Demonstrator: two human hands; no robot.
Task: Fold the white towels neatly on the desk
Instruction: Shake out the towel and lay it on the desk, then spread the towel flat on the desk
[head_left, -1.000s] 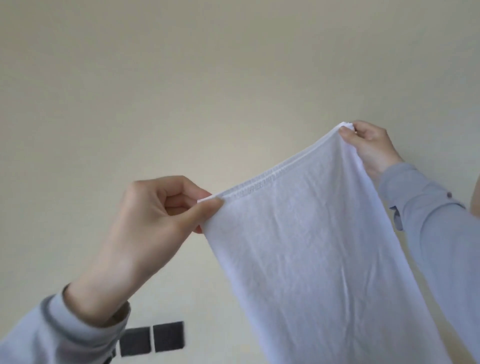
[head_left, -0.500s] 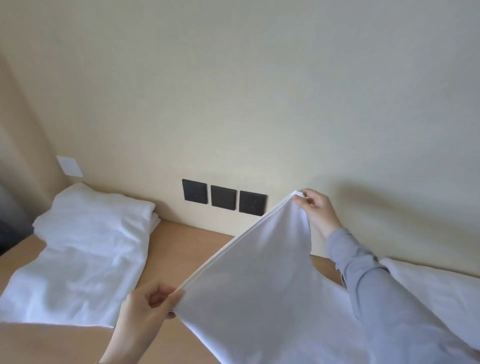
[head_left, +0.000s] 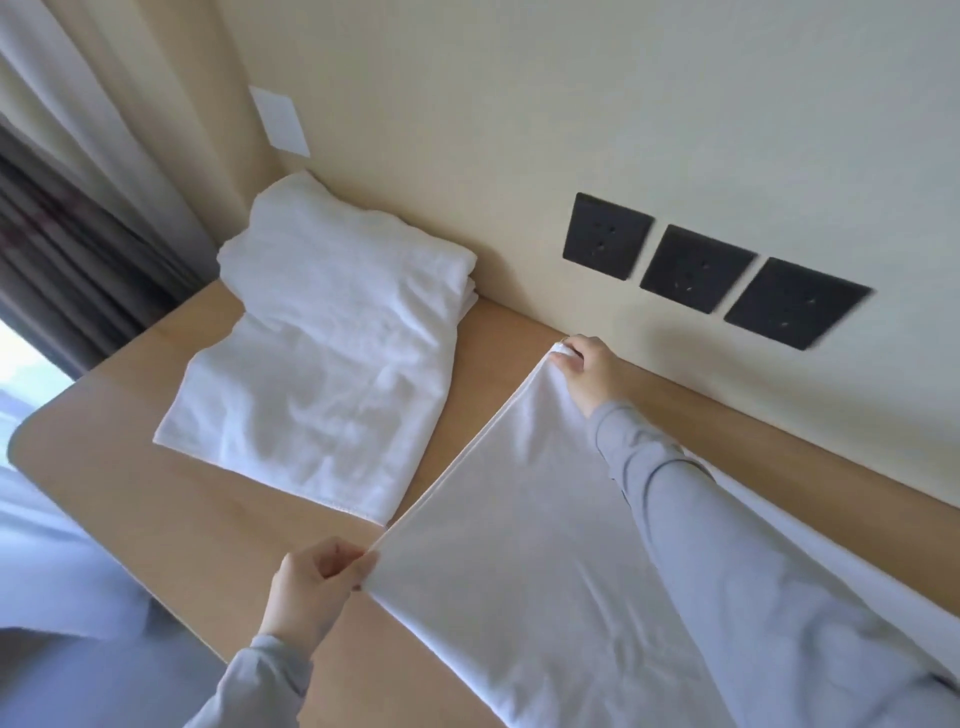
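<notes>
A person stretches a white towel (head_left: 519, 545) across a light wooden desk (head_left: 182, 519), its hem drawn taut between both hands. The left hand (head_left: 311, 587), at the desk's near edge, pinches one corner of the towel between thumb and curled fingers. The right hand (head_left: 587, 371), at the desk's far edge by the wall, has its fingers curled round the opposite corner and bunches the cloth there. From the hem the towel spreads toward the desk's right end, passing under the grey right sleeve (head_left: 727, 571). Whether the taut hem touches the desk top cannot be told.

On the desk's left half lies a second white towel (head_left: 311, 405), opened flat, with a thick folded stack of towels (head_left: 353, 260) on its far end against the wall. Its near corner sits just beside the taut hem.

Three black wall sockets (head_left: 696, 267) run in a row above the desk's far edge. A white plate (head_left: 280, 122) is fixed above the desk's far left corner. Dark and pale curtains (head_left: 67, 249) hang beyond the desk's left end.
</notes>
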